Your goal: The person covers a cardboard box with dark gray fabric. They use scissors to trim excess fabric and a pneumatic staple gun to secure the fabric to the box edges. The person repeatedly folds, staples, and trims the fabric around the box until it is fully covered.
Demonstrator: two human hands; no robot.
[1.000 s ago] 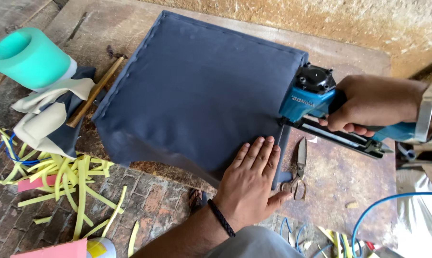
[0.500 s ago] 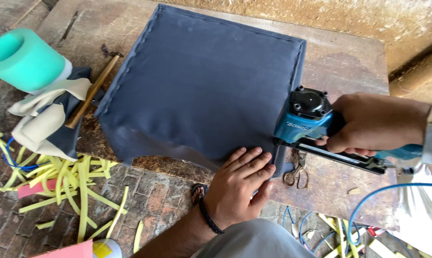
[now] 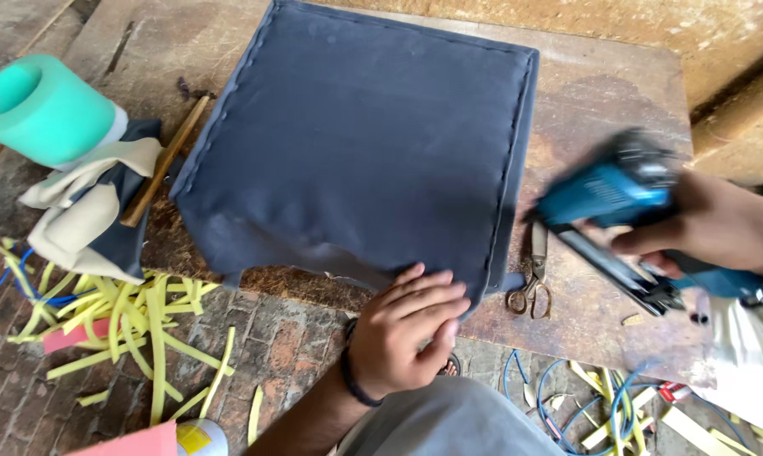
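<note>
Worn wooden table [image 3: 618, 101] on brick floor [image 3: 289, 338] (foam-littered); left hand [image 3: 403, 329] flat on cushion [image 3: 356, 143], right hand [image 3: 711, 228] gripping stapler [image 3: 609, 190].

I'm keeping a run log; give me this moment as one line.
left hand: flat on cushion cover near edge | right hand: gripping blue staple gun, off the fabric, blurred | scissors: on table

Round white container with yellow label [image 3: 197, 437] at bottom edge, beside pink slab [image 3: 128, 443] (partly cropped).

Dark blue upholstered cushion [image 3: 356, 143] lies flat on the table; blue staple gun [image 3: 618, 198] held beside it.
</note>
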